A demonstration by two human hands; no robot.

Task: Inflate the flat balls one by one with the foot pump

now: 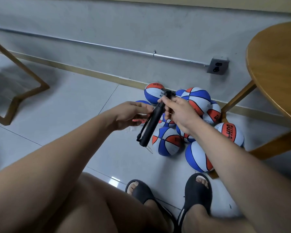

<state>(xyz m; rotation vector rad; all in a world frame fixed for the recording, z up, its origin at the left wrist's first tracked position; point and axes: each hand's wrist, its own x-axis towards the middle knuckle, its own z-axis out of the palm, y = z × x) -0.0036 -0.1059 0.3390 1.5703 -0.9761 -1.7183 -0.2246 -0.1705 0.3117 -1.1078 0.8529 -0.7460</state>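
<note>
Black slide sandals (pixel 197 190) are resting on grey tiled floor (pixel 71 106). L hand (pixel 131 113) is holding black tube-shaped pump (pixel 149 128) mid-barrel, tilted, above floor; R hand (pixel 180 113) is gripping its upper shaft. Red-white-blue rubber balls (pixel 198 98) are lying piled at floor's far edge, nr round wooden table (pixel 275 64).

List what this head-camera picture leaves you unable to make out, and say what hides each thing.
- Fingertips of the left hand: behind the pump, so its grip is unclear.
- Middle of the pile of balls: covered by the right hand and the pump.
- Small print on the balls: too small to read.
- The round table: cut off by the right edge.
</note>
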